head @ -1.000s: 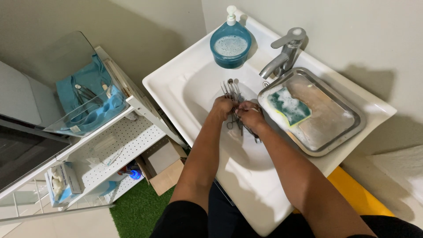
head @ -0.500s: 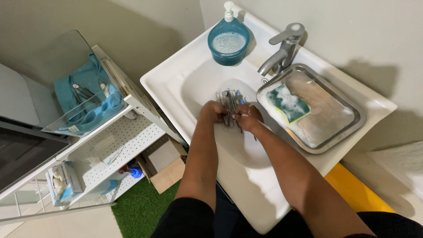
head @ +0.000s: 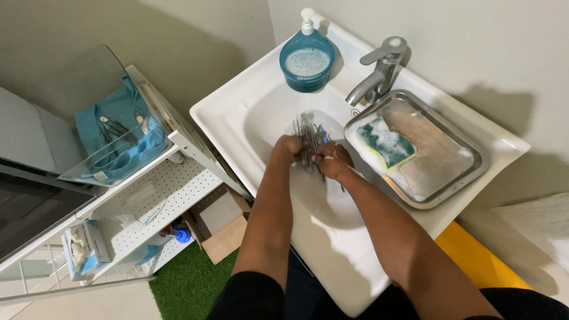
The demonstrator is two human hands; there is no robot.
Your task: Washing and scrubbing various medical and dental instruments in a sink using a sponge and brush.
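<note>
Over the basin of a white sink (head: 237, 112), my left hand (head: 288, 148) and my right hand (head: 333, 160) together grip a bundle of thin metal instruments (head: 308, 130). The instruments' tips fan out away from me, toward the tap. Both hands are closed around the bundle's lower part, and soap foam shows on my right hand. Just right of the hands stands a steel tray (head: 456, 172) holding a foamy green sponge (head: 385, 142).
A blue soap dispenser (head: 307, 62) sits at the sink's back edge beside a chrome tap (head: 379, 74). To the left stands a white perforated shelf rack (head: 148, 195) with a clear tray of tools on blue cloth (head: 118, 142). A cardboard box (head: 222, 228) and green mat (head: 189, 284) lie below.
My hands with the instruments have shifted slightly within the basin, turning the bundle; the camera view has moved a little. The tray and sponge stay put.
</note>
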